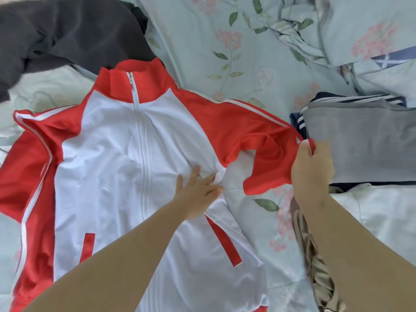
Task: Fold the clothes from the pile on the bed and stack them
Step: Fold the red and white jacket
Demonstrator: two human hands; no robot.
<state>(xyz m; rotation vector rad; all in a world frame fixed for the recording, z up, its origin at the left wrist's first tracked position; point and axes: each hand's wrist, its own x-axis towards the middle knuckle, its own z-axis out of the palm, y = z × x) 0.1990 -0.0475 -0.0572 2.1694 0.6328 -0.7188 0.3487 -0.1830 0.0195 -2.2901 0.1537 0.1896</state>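
A red and white zip jacket (117,154) lies front up on the floral bed sheet (225,52), its collar pointing away from me. My left hand (198,194) presses flat, fingers spread, on the white chest near the right armpit. My right hand (313,172) grips the red right sleeve (258,140) near its end and holds it a little above the bed. The left sleeve lies folded along the jacket's left side. A stack of folded clothes (360,140), grey on top with navy striped pieces under it, sits just right of my right hand.
A dark grey garment (67,34) is heaped at the top left, behind the collar. A beige crumpled garment (315,266) lies at the lower right under my right forearm. A rumpled floral quilt and pillow (337,30) fill the top right.
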